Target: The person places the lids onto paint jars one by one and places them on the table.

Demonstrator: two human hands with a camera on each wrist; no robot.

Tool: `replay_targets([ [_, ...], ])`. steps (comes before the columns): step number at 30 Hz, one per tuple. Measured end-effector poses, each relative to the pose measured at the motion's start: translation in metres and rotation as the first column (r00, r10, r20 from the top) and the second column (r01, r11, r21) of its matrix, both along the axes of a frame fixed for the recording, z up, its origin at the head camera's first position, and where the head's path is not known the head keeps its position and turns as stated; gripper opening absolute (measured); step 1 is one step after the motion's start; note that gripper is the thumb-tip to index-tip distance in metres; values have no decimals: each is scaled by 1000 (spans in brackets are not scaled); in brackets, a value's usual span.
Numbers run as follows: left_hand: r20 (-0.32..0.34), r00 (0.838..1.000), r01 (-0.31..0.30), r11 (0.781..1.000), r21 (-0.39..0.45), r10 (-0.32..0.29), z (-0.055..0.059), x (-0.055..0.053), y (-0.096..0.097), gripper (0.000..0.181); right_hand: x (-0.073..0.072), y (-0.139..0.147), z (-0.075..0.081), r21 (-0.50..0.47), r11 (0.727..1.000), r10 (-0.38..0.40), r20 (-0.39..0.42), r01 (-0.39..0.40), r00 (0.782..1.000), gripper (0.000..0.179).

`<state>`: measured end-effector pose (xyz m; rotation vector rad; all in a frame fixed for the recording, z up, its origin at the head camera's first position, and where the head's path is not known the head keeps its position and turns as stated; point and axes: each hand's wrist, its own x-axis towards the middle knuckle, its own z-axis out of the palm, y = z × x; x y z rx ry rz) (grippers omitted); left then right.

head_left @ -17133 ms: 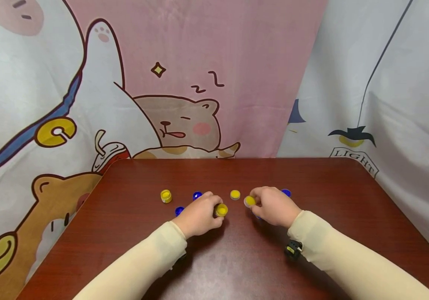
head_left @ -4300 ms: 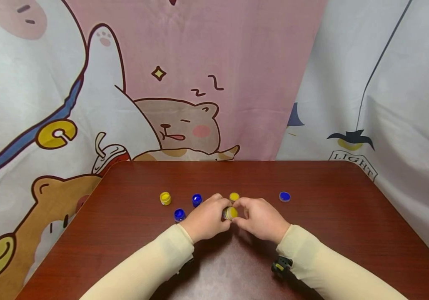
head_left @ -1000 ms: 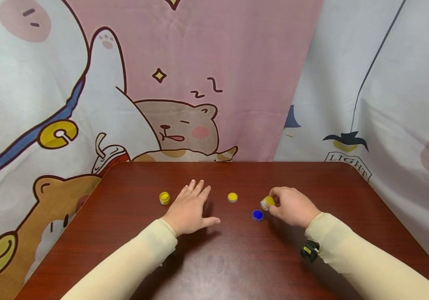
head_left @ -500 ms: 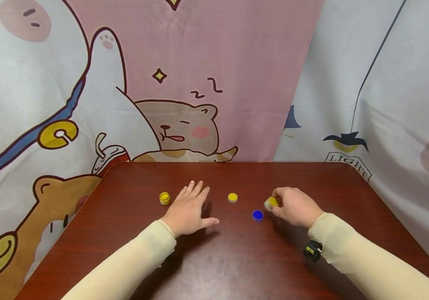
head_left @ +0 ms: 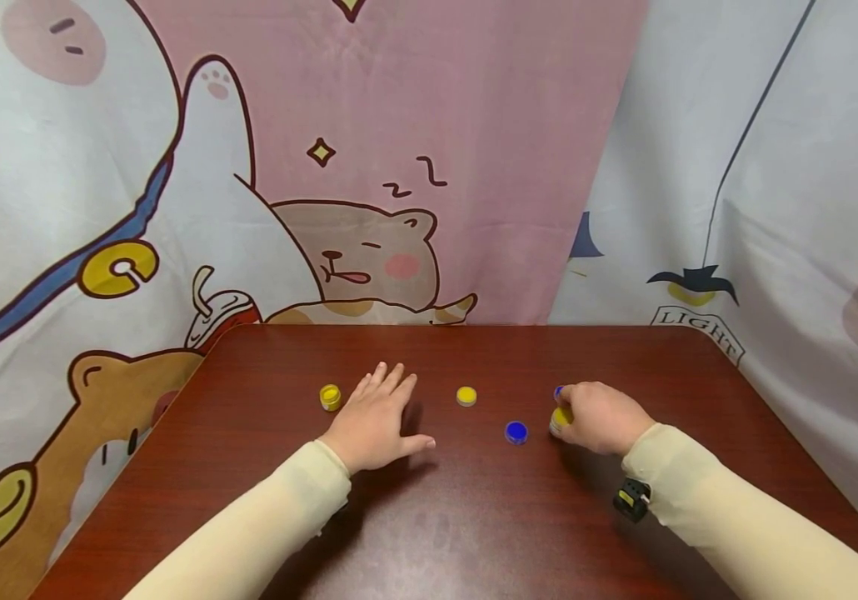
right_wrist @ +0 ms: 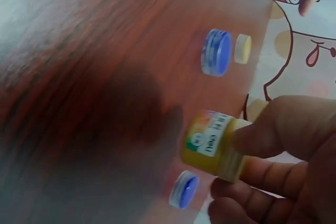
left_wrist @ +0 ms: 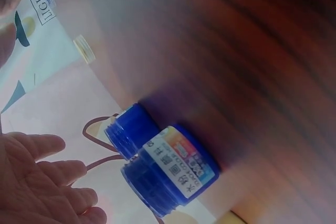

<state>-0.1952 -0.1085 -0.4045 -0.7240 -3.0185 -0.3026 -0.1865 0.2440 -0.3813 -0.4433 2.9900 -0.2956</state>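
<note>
My right hand [head_left: 609, 417] pinches a small yellow paint jar [right_wrist: 207, 140] by its lidded end, low over the right side of the table. A blue lid [head_left: 559, 392] lies just beyond that hand, partly hidden by it in the head view. Another blue lid [head_left: 516, 432] is to the left of the jar. My left hand [head_left: 372, 425] holds nothing, its fingers spread and its palm over two blue paint jars. The left wrist view shows these lidless jars side by side, one nearer [left_wrist: 170, 169] and one behind [left_wrist: 134, 129]; the hand hides them in the head view.
An uncovered yellow paint jar [head_left: 330, 397] stands left of my left hand. A yellow lid [head_left: 466, 396] lies at mid-table between the hands. The brown table [head_left: 444, 533] ends at a patterned cloth [head_left: 519, 167] behind it.
Both hands worked at the yellow jar mid-table earlier; its lid, separate at first, is now on it. My right hand has carried it rightward, lately lowering it, while the left spread over the blue jars.
</note>
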Motion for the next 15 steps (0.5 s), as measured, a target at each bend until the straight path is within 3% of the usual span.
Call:
replay_targets([
  [6, 0, 1000, -5, 1000, -1, 5, -1, 0, -3, 100, -1, 3, -8, 31, 999, -22, 74, 20, 997, 42],
  [15, 1, 1000, -8, 1000, 10, 8, 0, 1, -5, 98, -1, 0, -6, 33, 999, -13, 62, 11, 998, 40],
])
